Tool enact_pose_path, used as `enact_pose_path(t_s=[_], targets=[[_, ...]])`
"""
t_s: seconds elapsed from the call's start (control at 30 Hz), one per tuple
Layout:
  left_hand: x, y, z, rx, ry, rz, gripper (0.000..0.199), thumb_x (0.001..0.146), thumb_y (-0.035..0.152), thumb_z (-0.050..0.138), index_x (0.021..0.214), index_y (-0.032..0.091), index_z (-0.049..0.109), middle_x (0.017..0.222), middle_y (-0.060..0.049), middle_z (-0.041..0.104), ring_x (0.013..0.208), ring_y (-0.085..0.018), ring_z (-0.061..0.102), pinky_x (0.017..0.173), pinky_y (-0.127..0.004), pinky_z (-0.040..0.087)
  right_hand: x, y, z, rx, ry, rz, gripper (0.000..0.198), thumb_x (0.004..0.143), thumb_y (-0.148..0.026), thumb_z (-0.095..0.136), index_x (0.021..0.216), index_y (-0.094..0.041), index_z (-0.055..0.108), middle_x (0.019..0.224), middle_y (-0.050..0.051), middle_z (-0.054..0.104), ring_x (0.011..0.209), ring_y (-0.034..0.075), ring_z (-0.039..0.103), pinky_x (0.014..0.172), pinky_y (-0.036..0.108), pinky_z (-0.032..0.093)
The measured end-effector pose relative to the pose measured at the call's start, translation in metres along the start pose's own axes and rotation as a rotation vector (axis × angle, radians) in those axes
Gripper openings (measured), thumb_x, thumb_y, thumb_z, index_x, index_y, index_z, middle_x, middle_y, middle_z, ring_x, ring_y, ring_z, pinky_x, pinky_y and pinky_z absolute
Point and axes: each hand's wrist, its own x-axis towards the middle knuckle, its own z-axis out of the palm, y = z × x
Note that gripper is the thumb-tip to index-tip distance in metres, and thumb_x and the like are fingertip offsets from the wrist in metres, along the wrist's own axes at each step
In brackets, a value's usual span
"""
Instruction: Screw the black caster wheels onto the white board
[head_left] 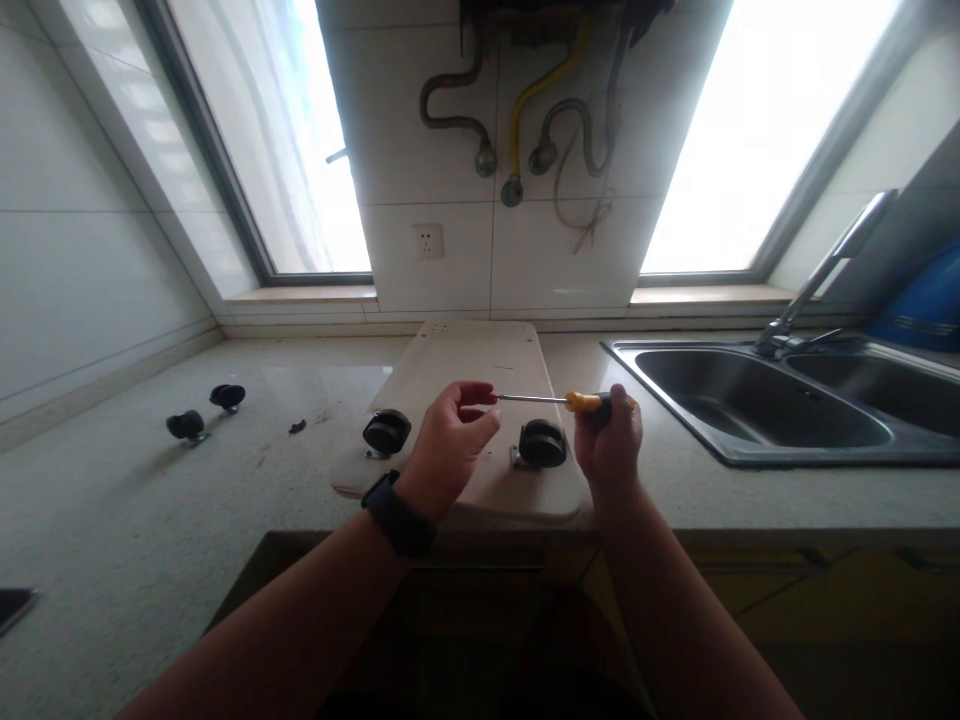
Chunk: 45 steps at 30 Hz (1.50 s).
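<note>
My right hand (609, 430) is closed around the yellow and black handle of a screwdriver (534, 399), whose metal shaft points left, roughly level. At its tip is my left hand (457, 430), fingers curved and thumb apart from them; whether a small screw sits at the tip is too small to tell. A dark watch (399, 515) is on the left wrist. Below both hands lies a pale board (480, 350) with rounded corners. Two black caster wheels stand on its near end: the left caster (387, 432) and the right caster (542, 444), each with a metal plate.
Two more casters, one nearer (184, 425) and one farther (227, 397), lie on the countertop (247, 520) at left, near small dark bits (298, 426). At right is a double steel sink (720, 455) with a faucet (825, 270). Pipes (517, 110) hang on the tiled wall.
</note>
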Motion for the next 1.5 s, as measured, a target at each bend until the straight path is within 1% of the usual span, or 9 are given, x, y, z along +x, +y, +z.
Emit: enact_pose_path(t_s=[0.2,0.27,0.4,0.6,0.7,1.07,1.2,1.3,1.5], targets=[[-0.004,0.017,-0.005,0.204,-0.221,-0.046,0.036,0.088,0.022,0.062,0.123,0.015,0.061,0.127,-0.014,0.065,0.107,-0.022,0.063,0.085,-0.034,0.052,0.001,-0.003,0.001,0.064,0.028,-0.008,0.033,0.078,-0.038,0.08,0.076,-0.02,0.052,0.061,-0.009,0.06,0.056,0.007,0.063,0.06,0.02,0.058],[-0.006,0.025,-0.007,0.317,-0.307,-0.037,0.034,0.089,0.028,0.064,0.12,0.015,0.064,0.121,-0.013,0.067,0.105,-0.023,0.064,0.088,-0.036,0.051,0.003,-0.003,0.0,0.084,0.039,-0.007,0.032,0.079,-0.038,0.079,0.075,-0.019,0.053,0.061,-0.009,0.061,0.057,0.006,0.064,0.062,0.018,0.058],[-0.009,0.033,-0.009,0.427,-0.436,-0.038,0.032,0.089,0.038,0.066,0.113,0.017,0.069,0.104,-0.009,0.069,0.093,-0.023,0.066,0.081,-0.037,0.052,0.006,-0.002,-0.003,0.101,0.056,0.006,0.03,0.081,-0.039,0.077,0.077,-0.019,0.057,0.062,-0.009,0.064,0.059,0.006,0.066,0.062,0.017,0.057],[-0.007,0.035,-0.007,0.482,-0.457,0.06,0.034,0.087,0.031,0.068,0.118,0.018,0.066,0.119,-0.01,0.068,0.109,-0.025,0.062,0.087,-0.038,0.051,0.006,-0.003,-0.004,0.113,0.073,0.013,0.028,0.082,-0.038,0.077,0.078,-0.018,0.058,0.063,-0.009,0.065,0.059,0.006,0.065,0.061,0.016,0.057],[-0.006,0.035,-0.007,0.473,-0.474,0.079,0.033,0.087,0.03,0.068,0.118,0.018,0.065,0.119,-0.01,0.069,0.107,-0.024,0.063,0.086,-0.037,0.052,0.006,-0.004,-0.004,0.116,0.086,0.013,0.028,0.082,-0.038,0.077,0.079,-0.019,0.057,0.063,-0.009,0.064,0.059,0.005,0.065,0.061,0.016,0.057],[-0.016,0.037,-0.013,0.525,-0.389,0.064,0.025,0.094,0.032,0.06,0.113,0.017,0.066,0.105,-0.008,0.07,0.095,-0.021,0.065,0.078,-0.033,0.051,0.006,-0.011,-0.003,0.118,0.094,-0.006,0.026,0.083,-0.039,0.075,0.08,-0.019,0.059,0.063,-0.009,0.064,0.059,0.005,0.066,0.057,0.014,0.056],[-0.018,0.034,-0.02,0.517,-0.42,0.045,0.024,0.097,0.032,0.055,0.113,0.019,0.067,0.101,-0.006,0.071,0.086,-0.018,0.065,0.073,-0.031,0.049,0.006,-0.031,-0.002,0.08,0.07,-0.049,0.028,0.081,-0.039,0.076,0.075,-0.019,0.057,0.06,-0.008,0.063,0.057,0.007,0.065,0.057,0.017,0.057],[-0.018,0.031,-0.026,0.522,-0.429,0.034,0.024,0.098,0.031,0.053,0.113,0.02,0.068,0.103,-0.006,0.071,0.085,-0.017,0.065,0.073,-0.031,0.048,0.005,-0.056,0.005,0.018,0.039,-0.126,0.025,0.081,-0.036,0.077,0.08,-0.02,0.057,0.063,-0.008,0.064,0.055,0.008,0.064,0.056,0.022,0.059],[-0.013,0.032,-0.034,0.538,-0.39,0.026,0.024,0.098,0.033,0.052,0.107,0.021,0.07,0.102,-0.006,0.072,0.089,-0.019,0.065,0.077,-0.033,0.048,-0.001,-0.114,0.048,-0.293,-0.257,-0.44,0.024,0.079,-0.019,0.076,0.092,-0.028,0.059,0.069,-0.007,0.064,0.054,0.011,0.062,0.048,0.024,0.054]])
